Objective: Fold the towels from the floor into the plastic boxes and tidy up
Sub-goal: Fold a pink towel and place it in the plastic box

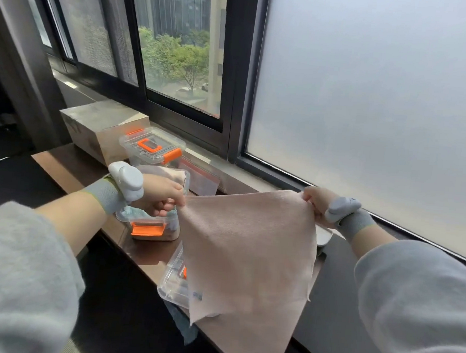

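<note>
A beige towel (245,260) hangs spread in the air above the dark window ledge (70,165). My left hand (160,196) pinches its upper left corner and my right hand (316,205) pinches its upper right corner. Behind my left hand stands a clear plastic box with orange latches (148,225) holding folded cloth. A closed clear box with an orange handle (152,146) stands further back. A clear lid (173,279) lies on the ledge, partly hidden by the towel. A dark blue cloth (185,327) hangs below the lid.
A cardboard box (100,128) stands at the ledge's far left. A clear zip bag (201,179) leans against the window frame. A white object (324,235) lies behind the towel on the right. Large windows rise just behind the ledge.
</note>
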